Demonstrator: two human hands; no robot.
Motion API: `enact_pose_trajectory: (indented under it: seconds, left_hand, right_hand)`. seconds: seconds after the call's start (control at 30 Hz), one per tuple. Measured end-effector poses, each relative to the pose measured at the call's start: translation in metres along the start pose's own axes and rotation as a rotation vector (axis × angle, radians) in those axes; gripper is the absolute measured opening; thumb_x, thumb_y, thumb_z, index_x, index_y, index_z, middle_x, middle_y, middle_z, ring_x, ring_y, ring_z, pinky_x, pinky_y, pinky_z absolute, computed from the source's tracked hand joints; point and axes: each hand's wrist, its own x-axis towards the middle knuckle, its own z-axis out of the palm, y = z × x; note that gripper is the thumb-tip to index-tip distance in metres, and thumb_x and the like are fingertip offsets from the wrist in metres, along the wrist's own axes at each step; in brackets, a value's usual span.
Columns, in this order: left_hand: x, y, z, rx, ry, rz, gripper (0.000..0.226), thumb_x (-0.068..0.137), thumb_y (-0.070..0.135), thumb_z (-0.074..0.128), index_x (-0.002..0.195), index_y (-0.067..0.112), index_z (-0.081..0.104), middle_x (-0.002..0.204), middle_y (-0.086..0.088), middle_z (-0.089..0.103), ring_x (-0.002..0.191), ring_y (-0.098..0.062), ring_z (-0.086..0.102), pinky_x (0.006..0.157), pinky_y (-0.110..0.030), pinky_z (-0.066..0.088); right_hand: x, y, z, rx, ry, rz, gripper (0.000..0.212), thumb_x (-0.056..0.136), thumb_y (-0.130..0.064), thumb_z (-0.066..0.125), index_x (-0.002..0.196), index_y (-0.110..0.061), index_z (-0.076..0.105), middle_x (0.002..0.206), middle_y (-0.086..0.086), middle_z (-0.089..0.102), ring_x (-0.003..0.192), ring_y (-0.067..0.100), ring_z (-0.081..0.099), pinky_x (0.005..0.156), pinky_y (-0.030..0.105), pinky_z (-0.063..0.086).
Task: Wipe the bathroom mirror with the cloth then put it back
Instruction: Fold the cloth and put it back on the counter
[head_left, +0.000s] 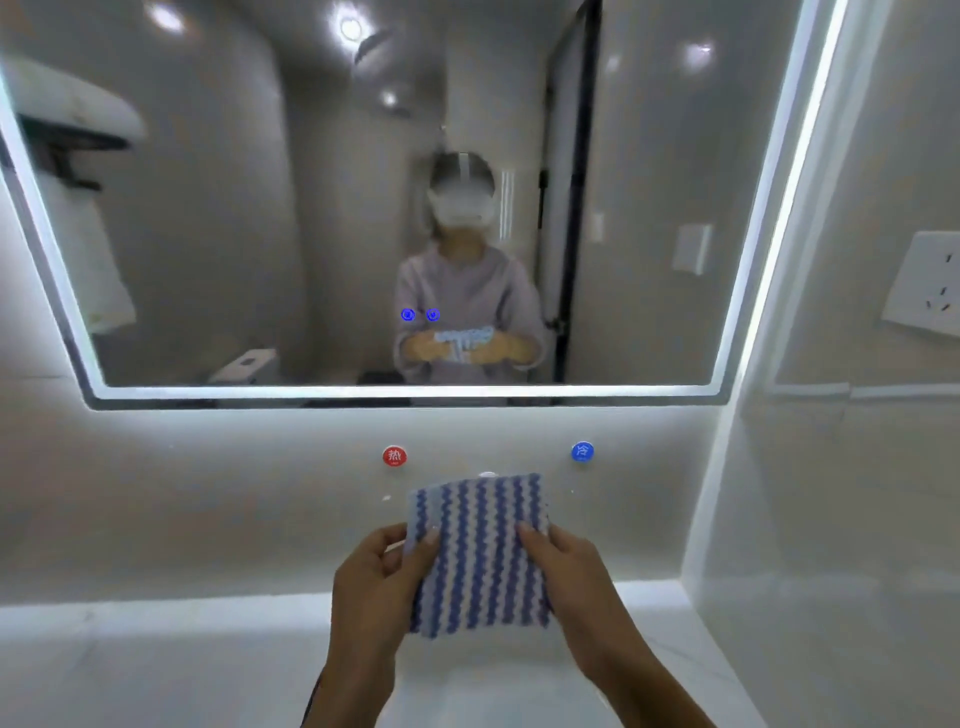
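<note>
Both hands pinch the striped cloth (480, 553) — left hand (376, 582) on its left edge, right hand (569, 577) on its right. It hangs flat below the mirror (649, 234), above the white counter's (130, 665) back edge.

Red wall button (394, 455): "热". Blue wall button (582, 451): "冷". Both below mirror (208, 234).

Your view is evenly bright and cool-toned. The mirror (363, 208) has a glowing white edge strip (769, 208) that casts a halo on the wall beneath. Ceiling spots (351, 27) flare in the glass. Reflections look hazy and soft; straight lines bow near the frame edges.
</note>
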Motion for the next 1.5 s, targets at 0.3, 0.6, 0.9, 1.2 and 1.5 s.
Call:
enact_pose_trajectory:
  seconds: [0.3, 0.6, 0.9, 1.2, 1.5]
  left_hand:
    - [-0.015, -0.010, -0.026, -0.080, -0.004, -0.016, 0.021, 0.074, 0.022, 0.070, 0.094, 0.015, 0.070, 0.085, -0.003, 0.076, 0.076, -0.021, 0.073, 0.054, -0.027, 0.056]
    - [-0.010, -0.010, -0.047, -0.040, -0.039, -0.010, 0.009, 0.081, 0.019, 0.065, 0.089, 0.017, 0.069, 0.081, -0.001, 0.076, 0.074, -0.020, 0.073, 0.063, -0.032, 0.055]
    - [0.003, -0.016, -0.063, 0.045, -0.084, -0.048, 0.003, 0.083, 0.025, 0.066, 0.085, 0.027, 0.066, 0.067, 0.010, 0.074, 0.067, -0.013, 0.070, 0.051, -0.025, 0.053]
    - [0.000, -0.024, -0.057, 0.049, -0.140, 0.034, 0.010, 0.077, 0.033, 0.066, 0.075, 0.024, 0.072, 0.072, 0.002, 0.075, 0.063, -0.013, 0.071, 0.051, -0.024, 0.052]
    - [-0.003, -0.042, -0.013, 0.022, -0.224, -0.068, 0.015, 0.082, 0.034, 0.061, 0.086, 0.022, 0.070, 0.075, 0.004, 0.075, 0.064, -0.012, 0.071, 0.045, -0.020, 0.051]
  right_hand:
    - [-0.013, 0.010, -0.008, 0.083, -0.120, -0.041, 0.027, 0.080, -0.035, 0.064, 0.091, -0.013, 0.073, 0.091, 0.005, 0.076, 0.088, 0.023, 0.072, 0.079, 0.036, 0.058]
    - [-0.018, 0.013, 0.014, 0.095, -0.108, -0.046, 0.016, 0.082, -0.031, 0.064, 0.091, -0.021, 0.073, 0.093, -0.001, 0.076, 0.086, 0.017, 0.072, 0.070, 0.024, 0.055]
    - [-0.028, 0.012, 0.024, -0.032, 0.003, 0.038, 0.029, 0.092, -0.040, 0.051, 0.096, -0.019, 0.070, 0.090, -0.002, 0.075, 0.081, 0.015, 0.071, 0.064, 0.024, 0.052]
    - [-0.043, 0.017, 0.007, -0.033, 0.076, 0.012, 0.013, 0.085, -0.031, 0.064, 0.094, -0.026, 0.072, 0.090, -0.007, 0.076, 0.081, 0.012, 0.072, 0.063, 0.021, 0.056]
    - [-0.040, 0.026, -0.041, 0.018, 0.091, 0.077, 0.018, 0.088, -0.035, 0.058, 0.097, -0.025, 0.069, 0.090, -0.006, 0.076, 0.080, 0.014, 0.072, 0.060, 0.021, 0.055]
